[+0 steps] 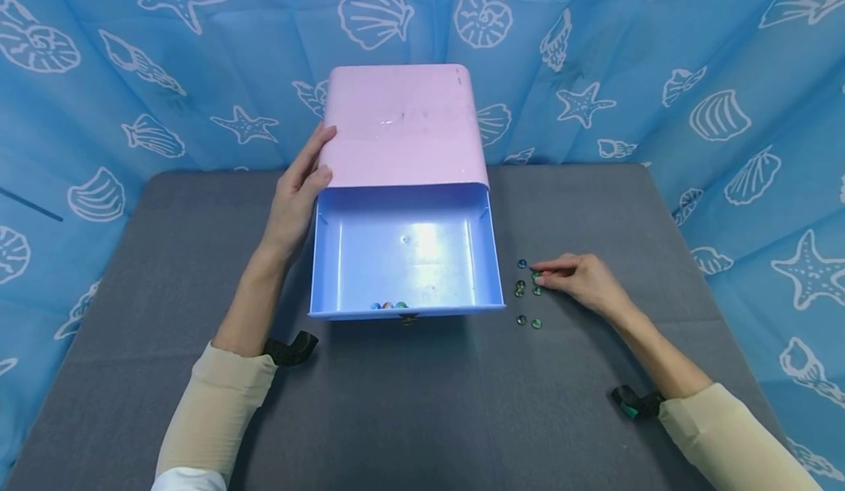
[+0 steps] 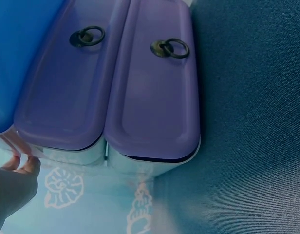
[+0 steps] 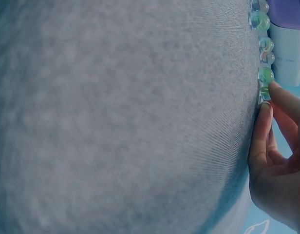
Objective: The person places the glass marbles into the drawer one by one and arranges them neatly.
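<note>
Six or so little glass marbles sit on the gray table where the right hand pinches one, the left hand lies flat against the pink box, and loose ones could roll away if bumped.

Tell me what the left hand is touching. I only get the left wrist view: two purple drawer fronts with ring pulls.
Observer: The left hand rests against the side of a pink cabinet.
Operator: Is any drawer open?
Observer: Yes, the top drawer is pulled out, and a few glass beads lie at its front wall.
Operator: And the right hand?
Observer: The right hand pinches a green bead among loose beads on the grey table.
</note>
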{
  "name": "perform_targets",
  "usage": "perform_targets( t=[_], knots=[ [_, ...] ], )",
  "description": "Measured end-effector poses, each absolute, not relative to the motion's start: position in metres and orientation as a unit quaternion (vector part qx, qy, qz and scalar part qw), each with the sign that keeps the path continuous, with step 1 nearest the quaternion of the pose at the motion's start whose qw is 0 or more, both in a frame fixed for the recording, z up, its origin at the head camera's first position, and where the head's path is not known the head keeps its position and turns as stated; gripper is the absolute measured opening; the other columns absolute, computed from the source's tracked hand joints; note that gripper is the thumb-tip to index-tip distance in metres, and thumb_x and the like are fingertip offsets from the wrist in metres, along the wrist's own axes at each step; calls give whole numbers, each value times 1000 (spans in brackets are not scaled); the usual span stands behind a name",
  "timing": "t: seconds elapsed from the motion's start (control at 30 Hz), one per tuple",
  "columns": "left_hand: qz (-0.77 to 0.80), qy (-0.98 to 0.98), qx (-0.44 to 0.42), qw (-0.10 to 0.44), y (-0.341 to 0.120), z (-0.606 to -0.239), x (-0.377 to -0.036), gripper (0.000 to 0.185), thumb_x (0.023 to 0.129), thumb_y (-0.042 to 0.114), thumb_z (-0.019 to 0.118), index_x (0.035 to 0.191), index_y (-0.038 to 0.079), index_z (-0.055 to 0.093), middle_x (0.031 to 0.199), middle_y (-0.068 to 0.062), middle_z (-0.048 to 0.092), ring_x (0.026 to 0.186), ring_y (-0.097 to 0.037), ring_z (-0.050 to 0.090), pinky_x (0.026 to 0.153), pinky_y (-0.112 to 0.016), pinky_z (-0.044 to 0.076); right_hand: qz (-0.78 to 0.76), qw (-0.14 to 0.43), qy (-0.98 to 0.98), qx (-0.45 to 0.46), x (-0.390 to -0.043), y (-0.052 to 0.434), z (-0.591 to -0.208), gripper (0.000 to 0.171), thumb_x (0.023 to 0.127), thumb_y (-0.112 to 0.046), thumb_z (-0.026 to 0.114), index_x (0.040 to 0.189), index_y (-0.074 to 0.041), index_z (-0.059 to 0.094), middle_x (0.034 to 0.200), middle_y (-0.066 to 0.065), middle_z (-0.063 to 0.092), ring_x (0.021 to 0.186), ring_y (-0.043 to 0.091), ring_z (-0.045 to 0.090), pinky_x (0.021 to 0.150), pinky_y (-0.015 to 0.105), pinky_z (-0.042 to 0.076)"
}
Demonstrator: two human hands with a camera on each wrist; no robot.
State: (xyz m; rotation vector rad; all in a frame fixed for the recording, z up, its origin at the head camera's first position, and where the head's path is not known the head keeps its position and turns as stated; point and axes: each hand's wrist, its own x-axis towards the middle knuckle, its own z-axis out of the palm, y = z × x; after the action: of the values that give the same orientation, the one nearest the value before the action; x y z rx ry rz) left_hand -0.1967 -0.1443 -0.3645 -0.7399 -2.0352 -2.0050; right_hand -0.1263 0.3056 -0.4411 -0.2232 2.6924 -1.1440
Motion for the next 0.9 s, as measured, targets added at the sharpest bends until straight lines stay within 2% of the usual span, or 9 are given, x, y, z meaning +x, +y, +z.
perform_targets(
  t=[0.47,0.9],
  knots=[
    [-677,-685,-249,96,-144,-366,-198,55,99,18,48,152,9,40,164,-1,23,151,-19,17,121,-42,14,-358,73,927,-81,-128,302,-447,26,87,-19,77,111,-9,77,90,4,73,78,15,61,65,23,46],
    [-686,-678,-249,93,-143,-366,-198,55,99,18,48,152,9,40,164,-3,23,151,-20,17,121,-41,14,-384,74,918,-69,-130,305,-451,27,93,-24,71,115,-11,76,105,10,74,82,13,63,67,21,48]
  ],
)
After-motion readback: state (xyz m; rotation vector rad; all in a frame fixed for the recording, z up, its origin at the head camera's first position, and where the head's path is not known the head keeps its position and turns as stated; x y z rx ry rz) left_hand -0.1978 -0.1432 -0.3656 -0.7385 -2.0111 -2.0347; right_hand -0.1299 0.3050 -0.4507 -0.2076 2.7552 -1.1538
